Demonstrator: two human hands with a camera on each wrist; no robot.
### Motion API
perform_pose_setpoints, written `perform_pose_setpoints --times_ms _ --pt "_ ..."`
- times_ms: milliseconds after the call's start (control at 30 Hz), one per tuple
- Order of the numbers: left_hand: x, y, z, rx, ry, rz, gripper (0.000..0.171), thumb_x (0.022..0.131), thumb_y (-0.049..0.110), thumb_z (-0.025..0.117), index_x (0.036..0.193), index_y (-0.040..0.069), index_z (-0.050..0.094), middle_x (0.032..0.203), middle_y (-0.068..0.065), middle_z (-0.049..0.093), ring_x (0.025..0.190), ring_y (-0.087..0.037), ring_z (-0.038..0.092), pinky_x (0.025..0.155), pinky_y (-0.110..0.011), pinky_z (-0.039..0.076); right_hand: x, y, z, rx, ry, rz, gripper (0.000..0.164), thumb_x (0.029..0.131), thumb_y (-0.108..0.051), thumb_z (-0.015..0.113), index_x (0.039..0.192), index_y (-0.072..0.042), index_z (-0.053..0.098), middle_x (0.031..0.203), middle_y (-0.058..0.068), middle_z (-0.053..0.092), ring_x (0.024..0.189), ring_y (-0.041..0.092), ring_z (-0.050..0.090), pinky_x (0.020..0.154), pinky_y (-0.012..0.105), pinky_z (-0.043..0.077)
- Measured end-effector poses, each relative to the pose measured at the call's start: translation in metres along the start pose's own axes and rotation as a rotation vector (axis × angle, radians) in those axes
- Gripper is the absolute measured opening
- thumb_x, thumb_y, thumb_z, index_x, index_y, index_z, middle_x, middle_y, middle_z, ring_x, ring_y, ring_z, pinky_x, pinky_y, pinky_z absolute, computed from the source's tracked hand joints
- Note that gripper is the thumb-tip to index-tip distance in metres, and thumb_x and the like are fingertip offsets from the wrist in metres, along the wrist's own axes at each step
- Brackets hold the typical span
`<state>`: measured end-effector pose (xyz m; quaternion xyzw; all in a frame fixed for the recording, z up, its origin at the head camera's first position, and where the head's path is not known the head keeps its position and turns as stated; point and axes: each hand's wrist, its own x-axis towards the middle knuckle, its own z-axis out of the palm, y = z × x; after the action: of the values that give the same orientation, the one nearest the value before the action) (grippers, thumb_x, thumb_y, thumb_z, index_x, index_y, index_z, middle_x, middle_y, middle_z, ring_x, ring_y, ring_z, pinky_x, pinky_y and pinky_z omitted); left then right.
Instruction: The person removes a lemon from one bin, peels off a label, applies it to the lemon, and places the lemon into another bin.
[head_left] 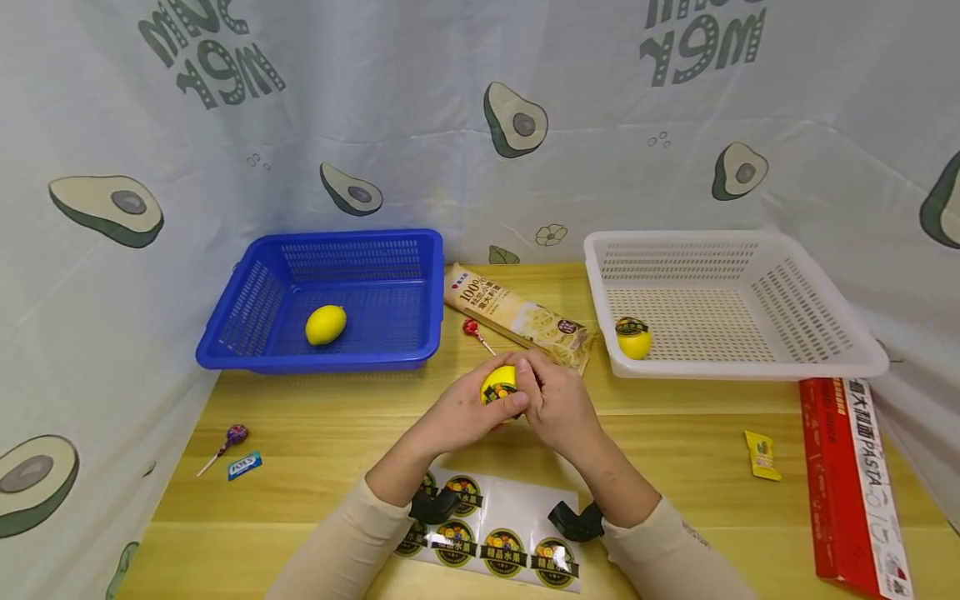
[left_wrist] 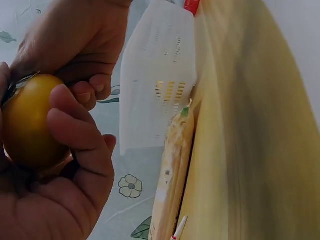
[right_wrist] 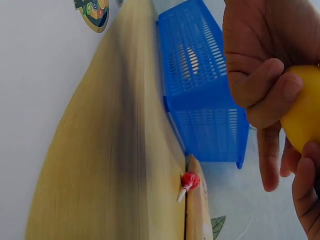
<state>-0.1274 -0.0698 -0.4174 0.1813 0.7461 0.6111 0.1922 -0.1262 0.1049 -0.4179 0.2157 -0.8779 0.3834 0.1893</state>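
Both hands meet over the table around a yellow lemon that bears a round black sticker. My left hand grips the lemon, fingers curled round its side in the left wrist view. My right hand has its fingers bent, and its thumb and fingertips pinch the sticker's edge against the fruit. A raised edge of the sticker shows in the left wrist view. Below the hands lies a sheet of round fruit stickers, partly covered by the wrists. The lemon's underside is hidden by the hands.
A blue basket with a plain lemon stands left. A white basket with a stickered lemon stands right. Between them lie a pasta packet and red lollipop. Purple lollipop, blue candy, yellow candy and red box lie outward.
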Motion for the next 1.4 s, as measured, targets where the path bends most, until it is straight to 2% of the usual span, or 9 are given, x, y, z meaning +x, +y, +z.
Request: perform_pose_setpoints --times_ms 133,333,533,667,900,1033,1133,1267,1400 --pt "0.000 0.003 -0.002 -0.019 -0.046 0.024 0.060 0.102 0.042 0.061 0.156 0.023 0.041 0.108 -0.013 0.061 0.081 -0.019 0.063 0.076 -0.055 0.061 -0.001 0.000 0.001 0.035 0.014 0.017 0.008 0.103 -0.009 0.055 0.108 -0.004 0.059 0.071 0.005 0.063 0.057 0.008 0.049 0.050 0.022 0.044" --pt "-0.002 0.004 -0.002 -0.043 -0.017 0.020 0.040 0.106 0.042 0.051 0.141 0.023 0.058 0.113 -0.009 0.062 0.091 -0.014 0.063 0.077 -0.057 0.061 -0.002 0.002 0.001 0.056 0.028 -0.007 0.006 0.101 -0.011 0.056 0.103 -0.008 0.052 0.064 -0.003 0.051 0.053 -0.001 0.037 0.047 0.020 0.036" --pt "-0.001 0.001 -0.001 0.029 0.110 0.036 0.053 0.110 0.048 0.037 0.129 0.011 0.070 0.121 -0.012 0.070 0.085 -0.012 0.064 0.061 -0.056 0.059 -0.001 0.002 0.002 0.043 0.042 -0.049 0.011 0.100 -0.018 0.056 0.102 -0.008 0.053 0.063 -0.006 0.046 0.053 -0.001 0.036 0.046 0.019 0.034" --pt "0.002 0.001 -0.001 -0.003 0.173 -0.031 0.068 0.110 0.052 0.029 0.111 0.001 0.073 0.097 -0.021 0.071 0.065 -0.014 0.062 0.056 -0.055 0.059 0.000 0.001 0.001 0.041 0.004 -0.033 0.014 0.099 -0.018 0.058 0.104 -0.007 0.053 0.064 -0.003 0.050 0.053 0.000 0.038 0.046 0.019 0.036" --pt "0.002 0.001 0.002 0.024 0.053 -0.065 0.078 0.108 0.059 0.015 0.098 0.003 0.068 0.067 -0.008 0.067 0.055 -0.020 0.066 0.056 -0.057 0.059 0.001 -0.002 -0.001 0.113 -0.113 0.116 0.013 0.104 -0.020 0.058 0.108 -0.009 0.055 0.065 -0.002 0.060 0.050 0.004 0.045 0.046 0.023 0.039" --pt "0.004 -0.001 0.007 -0.092 0.107 -0.079 0.078 0.108 0.060 0.018 0.095 0.000 0.067 0.064 -0.007 0.065 0.051 -0.018 0.065 0.056 -0.055 0.059 0.001 -0.004 0.000 0.105 -0.100 0.179 0.020 0.108 -0.026 0.051 0.110 -0.009 0.060 0.071 0.002 0.061 0.058 0.010 0.049 0.053 0.026 0.044" --pt "0.005 -0.003 0.012 -0.213 0.178 -0.097 0.079 0.108 0.061 0.020 0.096 -0.002 0.065 0.070 -0.007 0.064 0.054 -0.018 0.064 0.054 -0.048 0.061 0.000 -0.007 0.003 0.054 -0.111 0.170 0.029 0.102 -0.038 0.061 0.113 -0.011 0.064 0.083 0.004 0.066 0.068 0.013 0.055 0.060 0.027 0.047" --pt "0.007 -0.004 0.017 -0.304 0.250 -0.092 0.076 0.107 0.063 0.023 0.103 -0.003 0.061 0.079 -0.006 0.060 0.061 -0.018 0.062 0.052 -0.040 0.061 -0.002 -0.009 0.006 -0.011 -0.093 0.110 0.040 0.090 -0.041 0.076 0.116 -0.013 0.068 0.095 0.004 0.069 0.074 0.014 0.056 0.060 0.025 0.048" --pt "0.008 -0.005 0.019 -0.325 0.310 -0.087 0.079 0.104 0.067 0.023 0.109 -0.002 0.062 0.078 -0.005 0.061 0.058 -0.017 0.061 0.047 -0.036 0.058 -0.003 -0.007 0.009 -0.035 -0.014 -0.005 0.032 0.093 -0.029 0.074 0.118 -0.010 0.070 0.095 0.008 0.069 0.072 0.015 0.056 0.058 0.025 0.049"
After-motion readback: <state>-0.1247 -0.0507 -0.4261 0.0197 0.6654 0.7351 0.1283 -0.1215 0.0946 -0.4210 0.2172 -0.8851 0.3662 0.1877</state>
